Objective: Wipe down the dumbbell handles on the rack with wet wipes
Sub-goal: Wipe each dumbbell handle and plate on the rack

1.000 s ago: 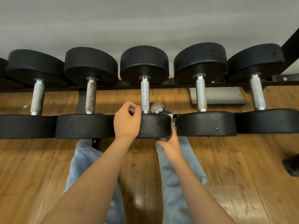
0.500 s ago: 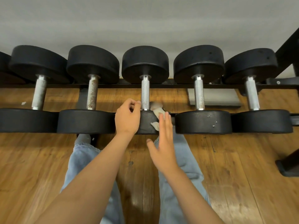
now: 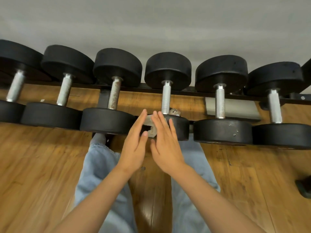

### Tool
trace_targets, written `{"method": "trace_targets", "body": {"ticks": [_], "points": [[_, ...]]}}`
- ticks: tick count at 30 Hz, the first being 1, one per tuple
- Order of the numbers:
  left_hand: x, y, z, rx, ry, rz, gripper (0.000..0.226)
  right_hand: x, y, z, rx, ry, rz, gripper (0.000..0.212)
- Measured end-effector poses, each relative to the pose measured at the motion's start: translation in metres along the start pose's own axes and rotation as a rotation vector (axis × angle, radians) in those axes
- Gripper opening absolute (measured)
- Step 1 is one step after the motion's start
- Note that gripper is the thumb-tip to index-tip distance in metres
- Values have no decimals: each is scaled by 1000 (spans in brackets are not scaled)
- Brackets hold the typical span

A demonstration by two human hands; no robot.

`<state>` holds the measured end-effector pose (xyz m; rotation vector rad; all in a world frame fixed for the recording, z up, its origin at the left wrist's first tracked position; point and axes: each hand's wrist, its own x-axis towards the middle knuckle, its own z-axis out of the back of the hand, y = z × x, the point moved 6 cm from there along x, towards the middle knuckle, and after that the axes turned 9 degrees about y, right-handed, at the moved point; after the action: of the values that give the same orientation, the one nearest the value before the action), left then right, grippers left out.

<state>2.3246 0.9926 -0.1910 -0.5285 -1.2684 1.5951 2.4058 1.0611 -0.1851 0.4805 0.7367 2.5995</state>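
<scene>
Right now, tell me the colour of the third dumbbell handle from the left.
The handle is silver speckled with brown, head view.

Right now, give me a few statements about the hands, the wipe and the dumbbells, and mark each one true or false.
1. The left hand and the right hand both have straight fingers. True.
2. The wipe is wrapped round a handle. False: it sits between the two hands, in front of a dumbbell head.
3. The third handle from the left looks rusty. True.
4. The dumbbells lie on the floor. False: they rest on the rack.
</scene>
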Motion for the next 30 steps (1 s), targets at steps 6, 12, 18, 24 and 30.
{"method": "trace_targets", "body": {"ticks": [6,12,18,24,30], "points": [[3,-2,-29,283,169,-31,55,0,-23,24,592,-64,-60,73],[27,-6,-45,717,38,-5,59,32,-59,31,392,-297,-284,37],[-12,-3,-61,691,57,4,75,35,-64,27,246,-304,-310,43],[17,8,-47,687,40,48,86,37,-64,27,223,-296,-312,39],[-8,11,-41,548,-4,75,63,38,-62,28,167,-264,-302,28]]}}
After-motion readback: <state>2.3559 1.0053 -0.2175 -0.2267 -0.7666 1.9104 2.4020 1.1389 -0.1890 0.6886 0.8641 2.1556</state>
